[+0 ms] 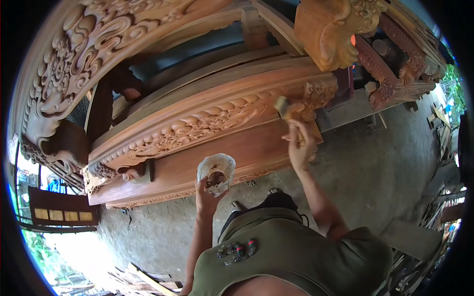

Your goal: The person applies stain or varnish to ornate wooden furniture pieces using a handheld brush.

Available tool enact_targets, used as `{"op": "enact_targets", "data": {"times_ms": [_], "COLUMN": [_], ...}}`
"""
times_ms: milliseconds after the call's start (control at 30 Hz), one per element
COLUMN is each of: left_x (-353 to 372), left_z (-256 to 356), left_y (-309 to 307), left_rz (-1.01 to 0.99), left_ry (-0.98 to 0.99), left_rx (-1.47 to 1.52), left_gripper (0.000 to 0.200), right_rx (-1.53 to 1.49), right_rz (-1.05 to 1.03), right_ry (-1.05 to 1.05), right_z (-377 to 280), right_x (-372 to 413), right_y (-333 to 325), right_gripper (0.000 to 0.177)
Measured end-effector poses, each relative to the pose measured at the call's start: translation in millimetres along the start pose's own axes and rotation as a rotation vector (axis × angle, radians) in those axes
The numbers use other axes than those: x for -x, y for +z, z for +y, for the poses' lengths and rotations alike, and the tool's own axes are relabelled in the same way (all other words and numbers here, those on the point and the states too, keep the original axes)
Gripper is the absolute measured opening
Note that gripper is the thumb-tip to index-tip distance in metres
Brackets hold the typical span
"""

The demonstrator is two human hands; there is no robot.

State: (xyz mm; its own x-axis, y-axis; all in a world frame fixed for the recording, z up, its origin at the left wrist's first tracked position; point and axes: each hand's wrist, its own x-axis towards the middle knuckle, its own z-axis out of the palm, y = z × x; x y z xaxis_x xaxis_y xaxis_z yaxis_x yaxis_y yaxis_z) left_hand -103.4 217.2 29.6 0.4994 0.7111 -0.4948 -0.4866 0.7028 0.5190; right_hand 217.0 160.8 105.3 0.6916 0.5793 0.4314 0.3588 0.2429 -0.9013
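I note brush (282, 105) handle hidden within right hand (300, 148) fingers; cup (217, 167) base covered by left hand (206, 198) fingers; contents above them indistinct.

Bright daylight, soft shade under cover. Overexposed glare bottom left & far right. Heavy fisheye bend, black vignette at corners. Centre sharp; edges slightly smeared.

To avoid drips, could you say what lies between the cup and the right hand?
Only the panel's smooth lower board separates cup and right hand, in the head view.
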Motion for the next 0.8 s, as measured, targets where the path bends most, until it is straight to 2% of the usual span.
{"op": "enact_targets", "data": {"times_ms": [33,67,100,167,233,300,367,467,500,567,600,633,700,733,800], "left_x": [2.6,5.2,6.4,5.9,11.7,22.2,15.6,15.6,20.9,21.7,18.2,17.4,21.2,23.4,27.4], "left_z": [8.0,11.7,16.9,27.5,37.2,44.6,49.7,58.2,61.1,64.3,63.2,61.1,58.7,59.4,59.6], "left_y": [-10.6,-20.2,-27.5,-36.9,-27.2,-13.4,-30.5,-36.3,-31.3,-34.6,-43.4,-48.8,-43.9,-40.7,-34.4], "left_rz": [-0.03,-0.037,0.025,0.144,0.106,0.11,0.103,-0.021,-0.018,-0.018,-0.041,-0.06,-0.038,-0.011,0.002], "left_ry": [-0.001,-0.01,-0.012,-0.021,-0.069,-0.089,-0.123,-0.1,-0.078,-0.057,-0.089,-0.126,-0.156,-0.168,-0.15], "left_rx": [0.038,0.038,-0.01,-0.122,-0.158,-0.238,-0.239,-0.246,-0.261,-0.28,-0.25,-0.222,-0.244,-0.263,-0.275], "left_gripper": [0.057,0.057,0.055,0.055,0.06,0.064,0.064,0.065,0.066,0.067,0.067,0.068,0.068,0.068,0.068], "right_rx": [0.007,0.05,0.09,0.087,0.0,-0.029,-0.062,-0.05,-0.054,-0.003,-0.084,-0.076,-0.134,-0.134,-0.22], "right_rz": [0.007,0.129,0.257,0.288,0.012,-0.004,-0.033,0.334,0.336,0.325,0.316,0.325,-0.003,0.005,0.061], "right_ry": [-0.004,0.054,0.11,0.035,-0.11,-0.096,-0.085,0.106,0.093,0.063,-0.017,-0.013,-0.08,-0.077,0.057], "right_z": [-0.8,-1.2,-2.9,-28.1,-41.4,-47.0,-39.5,4.0,-1.1,-21.9,-41.6,-55.4,-70.4,-67.5,-53.5], "right_x": [3.8,9.0,13.8,26.8,35.4,40.4,39.9,32.9,31.7,36.7,40.3,46.3,55.2,56.5,56.8], "right_y": [-3.7,-7.2,-7.2,18.7,47.4,65.2,72.2,57.3,57.0,53.8,69.8,82.3,96.8,97.3,104.8], "right_gripper": [0.018,0.018,0.018,0.018,0.018,0.018,0.018,0.019,0.019,0.02,0.021,0.021,0.021,0.021,0.02]}}
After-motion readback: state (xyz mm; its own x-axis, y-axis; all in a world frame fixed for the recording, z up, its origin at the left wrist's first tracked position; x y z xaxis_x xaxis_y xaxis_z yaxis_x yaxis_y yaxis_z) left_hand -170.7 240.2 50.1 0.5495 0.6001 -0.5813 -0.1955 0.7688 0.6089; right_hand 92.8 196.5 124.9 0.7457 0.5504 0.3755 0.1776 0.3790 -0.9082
